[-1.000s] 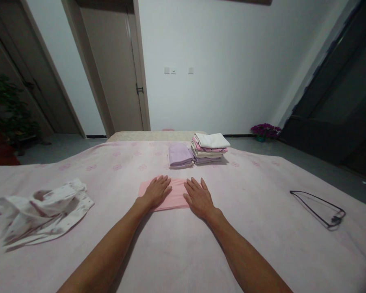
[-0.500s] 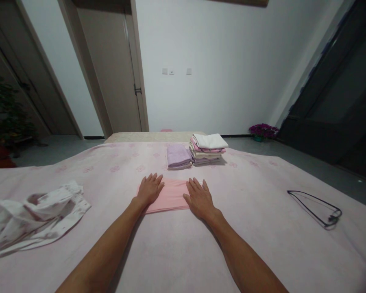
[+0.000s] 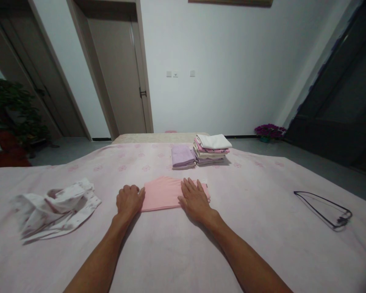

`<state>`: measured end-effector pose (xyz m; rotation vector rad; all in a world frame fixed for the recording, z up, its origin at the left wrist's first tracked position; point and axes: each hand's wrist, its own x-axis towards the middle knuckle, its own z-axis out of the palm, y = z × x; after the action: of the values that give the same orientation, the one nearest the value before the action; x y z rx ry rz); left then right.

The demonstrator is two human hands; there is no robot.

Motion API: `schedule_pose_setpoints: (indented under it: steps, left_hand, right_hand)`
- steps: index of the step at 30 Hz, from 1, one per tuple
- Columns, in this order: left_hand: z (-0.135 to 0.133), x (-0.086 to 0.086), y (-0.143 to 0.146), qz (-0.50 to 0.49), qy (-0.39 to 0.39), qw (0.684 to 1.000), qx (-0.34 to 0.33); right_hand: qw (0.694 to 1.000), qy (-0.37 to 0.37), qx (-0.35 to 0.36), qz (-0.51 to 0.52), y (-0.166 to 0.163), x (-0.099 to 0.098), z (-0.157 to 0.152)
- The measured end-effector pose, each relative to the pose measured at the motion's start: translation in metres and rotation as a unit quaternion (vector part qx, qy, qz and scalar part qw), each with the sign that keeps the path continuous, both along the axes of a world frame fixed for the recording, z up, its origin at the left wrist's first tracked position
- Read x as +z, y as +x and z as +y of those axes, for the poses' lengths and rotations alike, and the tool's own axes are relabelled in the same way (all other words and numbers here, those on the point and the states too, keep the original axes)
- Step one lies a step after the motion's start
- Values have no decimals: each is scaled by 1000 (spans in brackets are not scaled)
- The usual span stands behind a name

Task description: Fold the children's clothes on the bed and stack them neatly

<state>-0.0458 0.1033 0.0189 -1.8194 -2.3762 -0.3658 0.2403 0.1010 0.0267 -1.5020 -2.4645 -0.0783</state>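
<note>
A folded pink cloth point(image 3: 163, 193) lies flat on the pink bedsheet point(image 3: 177, 248) in front of me. My right hand point(image 3: 194, 198) rests flat on its right half, fingers stretched out. My left hand point(image 3: 128, 200) sits just off the cloth's left edge, fingers curled under, its thumb at the edge; whether it grips the edge I cannot make out. Beyond the cloth lie a folded lilac towel point(image 3: 182, 156) and a stack of folded clothes point(image 3: 211, 148) with a white piece on top.
A crumpled white patterned garment point(image 3: 56, 206) lies to the left. A black wire hanger point(image 3: 326, 209) lies to the right. Past the bed are doors point(image 3: 118, 77), a green plant point(image 3: 14, 110) at left and purple flowers point(image 3: 270, 131) by the wall.
My left hand slid left off the pink cloth to its left edge and curled its fingers. The right hand stayed flat on the cloth.
</note>
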Motion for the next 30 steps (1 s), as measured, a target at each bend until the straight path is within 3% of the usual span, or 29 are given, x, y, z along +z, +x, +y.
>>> schedule_pose_setpoints:
  steps: [4, 8, 14, 17, 19, 20, 23, 25, 27, 30]
  left_hand:
    - [-1, 7, 1, -65, -76, 995, -12]
    - [0, 8, -1, -124, -96, 987, -18]
    - [4, 8, 1, -310, -3, 949, -62]
    - [6, 17, 16, -338, 45, 936, -90]
    - [6, 28, 33, -350, 69, 927, -111]
    - [7, 33, 43, -353, 77, 924, -124]
    - [10, 44, 78, -356, 99, 912, -178]
    - [13, 44, 101, -376, 94, 897, -214]
    - [17, 38, 120, -430, 58, 871, -229]
    - [20, 27, 136, -549, 6, 807, -216]
  right_hand:
    - [996, -29, 88, 17, -22, -4, -7]
    - [991, -78, 106, 26, -28, -14, -5]
    - [986, -75, 120, 85, -25, -21, -3]
    - [969, -60, 116, 210, -25, -21, -1]
    - [929, -83, 95, 347, -26, -18, 3]
    - [895, -120, 80, 422, -28, -16, 5]
    - [750, -280, 47, 598, -29, -7, 12]
    - [682, -342, 52, 644, -27, 0, 15]
    - [675, -340, 62, 652, -20, 5, 16]
    - [714, -294, 24, 635, -6, 8, 19]
